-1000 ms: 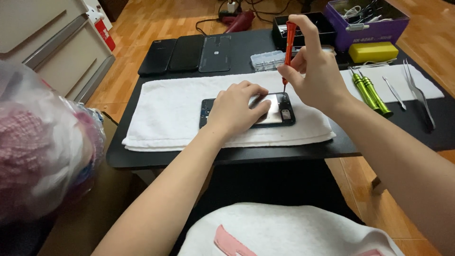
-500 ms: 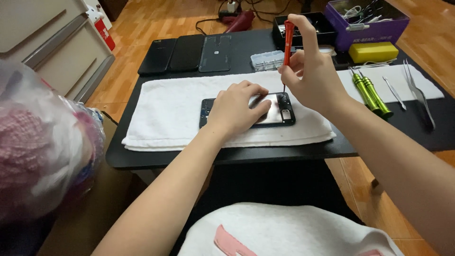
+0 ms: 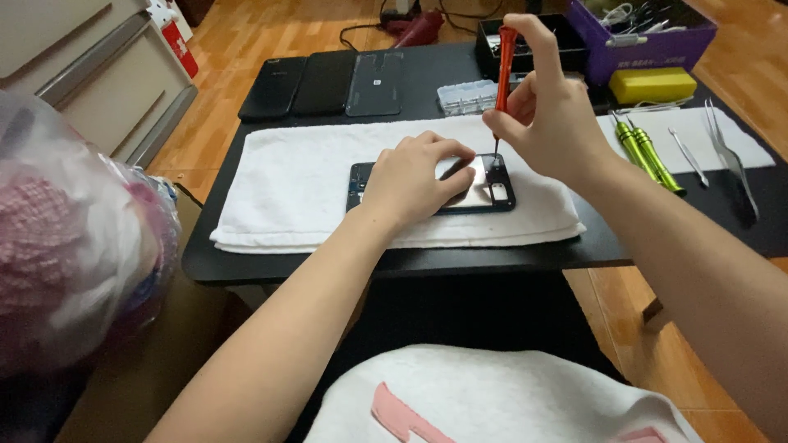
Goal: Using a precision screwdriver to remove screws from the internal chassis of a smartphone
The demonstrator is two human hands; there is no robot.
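An opened black phone (image 3: 489, 189) lies on a white towel (image 3: 312, 176) spread over a black table (image 3: 246, 262). My left hand (image 3: 410, 176) rests flat on the phone's left and middle part, pressing it down, fingers curled over its upper edge. My right hand (image 3: 550, 123) grips a red-handled screwdriver (image 3: 506, 57) held upright, its thin tip touching the phone's upper right corner. Most of the phone's inside is hidden under my left hand.
Three dark phone panels (image 3: 324, 82) lie at the table's back left, a clear small-parts box (image 3: 465, 96) behind the towel. To the right are two green screwdrivers (image 3: 644, 152), tweezers (image 3: 726, 152), a yellow block (image 3: 652, 84) and a purple tool box (image 3: 648, 33). A plastic bag (image 3: 70, 246) sits left.
Both hands stay in place; the screwdriver stays upright on the phone's upper right corner, with only slight finger movement on its handle.
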